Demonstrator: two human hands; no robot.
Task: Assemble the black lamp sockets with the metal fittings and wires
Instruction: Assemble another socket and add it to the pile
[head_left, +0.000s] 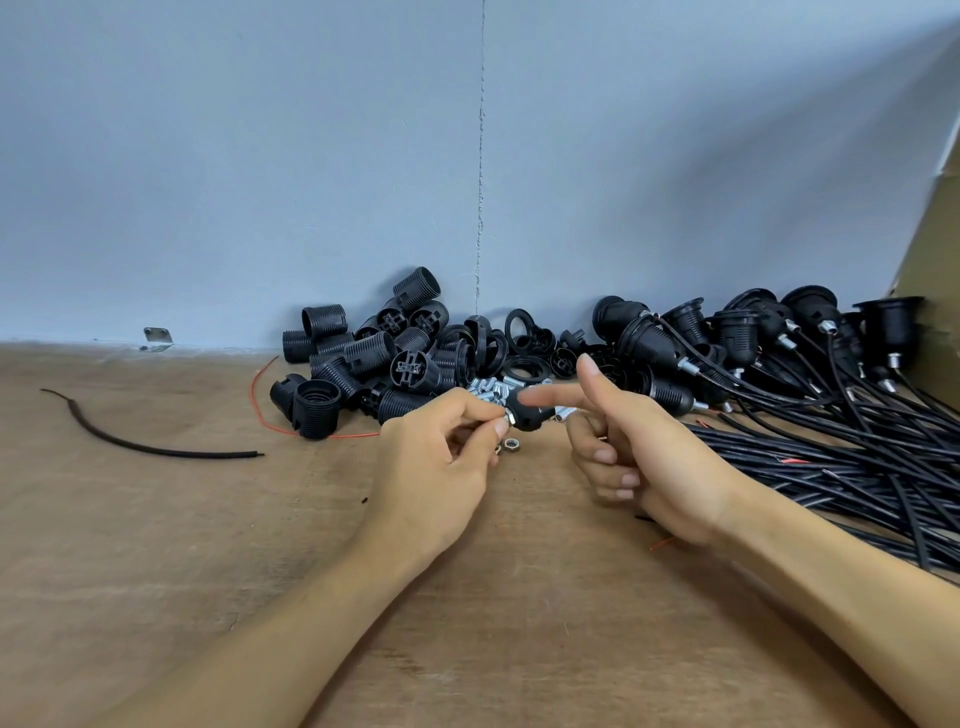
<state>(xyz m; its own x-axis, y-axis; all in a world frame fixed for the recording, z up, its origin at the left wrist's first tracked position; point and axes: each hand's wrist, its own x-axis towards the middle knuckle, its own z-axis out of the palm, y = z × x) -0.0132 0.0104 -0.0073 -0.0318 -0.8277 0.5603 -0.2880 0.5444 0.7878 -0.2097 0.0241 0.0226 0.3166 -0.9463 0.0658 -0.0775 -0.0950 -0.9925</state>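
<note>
Head view: at frame centre the left hand (441, 457) pinches a black socket cap (525, 415) by the metal fitting at its left end, just above the wooden surface (156, 545). The right hand (644, 457) lays a straight index finger on the cap, thumb raised, other fingers curled on nothing. Behind lie loose sockets (363, 358) and metal tubes (488, 389). Wired sockets (753, 332) and a wire bundle (831, 467) fill the right.

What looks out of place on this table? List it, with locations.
A black cable offcut lies alone far left, apart from the bundled wires. A stray red strand loops beside the socket pile. Another red scrap sits below the right hand. Nothing looks damaged.
</note>
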